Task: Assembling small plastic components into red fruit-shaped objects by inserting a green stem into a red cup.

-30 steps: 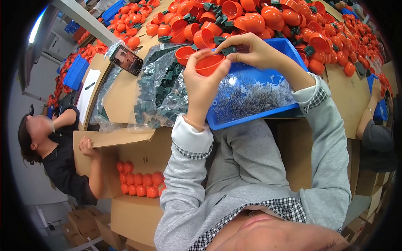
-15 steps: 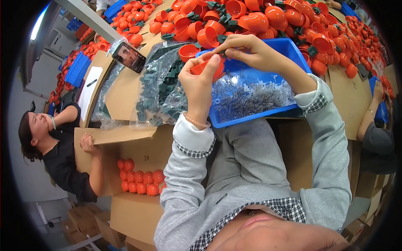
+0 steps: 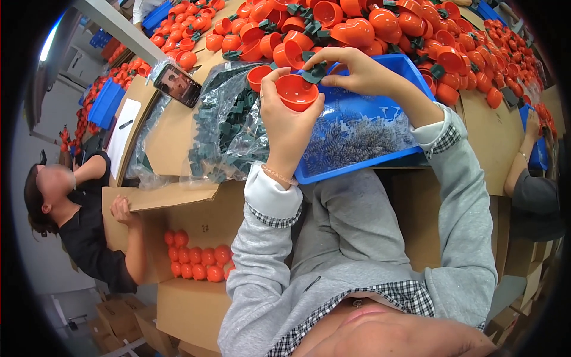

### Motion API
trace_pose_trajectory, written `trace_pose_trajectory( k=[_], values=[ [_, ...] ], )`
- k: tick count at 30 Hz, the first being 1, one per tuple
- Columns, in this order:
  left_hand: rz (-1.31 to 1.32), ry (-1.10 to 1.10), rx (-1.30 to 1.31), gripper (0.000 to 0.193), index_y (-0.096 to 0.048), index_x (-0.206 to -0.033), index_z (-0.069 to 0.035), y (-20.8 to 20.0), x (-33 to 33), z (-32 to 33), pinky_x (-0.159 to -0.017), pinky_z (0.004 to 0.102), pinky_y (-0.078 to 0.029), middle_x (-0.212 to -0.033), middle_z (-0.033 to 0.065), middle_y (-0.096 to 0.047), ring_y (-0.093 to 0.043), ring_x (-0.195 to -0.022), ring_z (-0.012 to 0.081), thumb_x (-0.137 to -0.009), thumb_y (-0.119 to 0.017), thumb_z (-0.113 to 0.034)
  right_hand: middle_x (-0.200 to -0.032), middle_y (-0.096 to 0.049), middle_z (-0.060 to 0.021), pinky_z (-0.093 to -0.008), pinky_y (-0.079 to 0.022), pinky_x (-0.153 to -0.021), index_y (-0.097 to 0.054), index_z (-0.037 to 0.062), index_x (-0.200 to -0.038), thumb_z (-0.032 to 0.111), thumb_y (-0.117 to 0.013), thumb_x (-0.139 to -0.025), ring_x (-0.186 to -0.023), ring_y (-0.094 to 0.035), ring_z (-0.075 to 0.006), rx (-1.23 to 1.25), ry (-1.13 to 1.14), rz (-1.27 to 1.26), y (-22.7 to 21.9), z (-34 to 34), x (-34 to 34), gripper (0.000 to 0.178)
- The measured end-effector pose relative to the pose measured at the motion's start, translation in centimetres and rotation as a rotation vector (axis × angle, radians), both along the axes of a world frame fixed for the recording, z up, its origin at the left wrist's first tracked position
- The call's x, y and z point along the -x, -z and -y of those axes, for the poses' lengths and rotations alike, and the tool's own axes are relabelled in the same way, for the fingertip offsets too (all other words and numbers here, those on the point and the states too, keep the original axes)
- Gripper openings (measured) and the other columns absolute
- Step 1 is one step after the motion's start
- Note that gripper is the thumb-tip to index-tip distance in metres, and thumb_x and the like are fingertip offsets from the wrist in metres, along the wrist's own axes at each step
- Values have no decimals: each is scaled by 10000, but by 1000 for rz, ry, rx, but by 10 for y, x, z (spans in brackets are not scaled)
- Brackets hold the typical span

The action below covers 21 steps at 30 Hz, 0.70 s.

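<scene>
In my left hand (image 3: 284, 128), a hollow orange plastic cup-shaped shell (image 3: 296, 90) is gripped between thumb and fingers, its open side facing up. My right hand (image 3: 361, 72) pinches a dark green plastic piece (image 3: 314, 74) just beyond the shell's right rim; whether the two touch, I cannot tell. Both hands are above the left rear part of a blue tray (image 3: 358, 171). Small metal springs (image 3: 351, 140) and little clear plastic parts (image 3: 389, 113) lie inside the tray.
Orange shells with green parts (image 3: 380, 30) are heaped behind the tray. A clear bag of green pieces (image 3: 229, 128) and a phone (image 3: 178, 85) lie to the left. Below, a cardboard box (image 3: 196, 306) holds joined orange balls (image 3: 196, 257). A person in black (image 3: 89, 220) sits at left.
The shell in my left hand has tipped so its hollow inside shows. My right hand has drawn slightly away to the right, and the green piece has come into sight.
</scene>
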<state>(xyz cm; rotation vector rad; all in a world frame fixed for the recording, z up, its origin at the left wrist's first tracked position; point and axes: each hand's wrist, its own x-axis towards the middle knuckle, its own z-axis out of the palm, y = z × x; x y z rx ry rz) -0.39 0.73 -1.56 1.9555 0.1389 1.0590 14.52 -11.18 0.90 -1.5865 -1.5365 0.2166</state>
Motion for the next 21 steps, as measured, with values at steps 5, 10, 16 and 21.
trace_pose_trajectory(
  k=[5,10,16,21],
  values=[
    [-34,-28,7,552,-479,-1089,-6,0,1,-2,-791,287,-481,-1007,109,-571,-595,-910,190,-637,-785,-93,-1027,-594,-81,-299,-466,-860,-564,42,-1128,-64,-604,-736,-954,-572,-170,80,-3,-24,4,-3,3,408],
    [-37,-41,-60,524,-501,-1068,-8,0,1,0,-779,280,-485,-991,111,-582,-604,-888,186,-634,-782,-94,-992,-611,-96,-296,-475,-834,-567,38,-1129,-73,-605,-729,-896,-594,-176,77,-3,-78,8,-4,7,418],
    [-60,-10,-9,582,-475,-1123,-8,1,0,-2,-814,283,-473,-1040,115,-568,-591,-928,195,-640,-784,-108,-994,-614,-101,-292,-469,-832,-546,37,-1152,-37,-629,-733,-916,-585,-169,175,29,-24,4,-2,6,434],
    [38,42,134,618,-451,-1184,-14,-1,7,-2,-882,367,-415,-1142,140,-472,-489,-1070,254,-660,-751,-148,-1003,-602,-53,-265,-454,-853,-540,16,-1149,-12,-628,-771,-948,-559,-115,111,-52,-237,-1,4,-10,389]
  ],
)
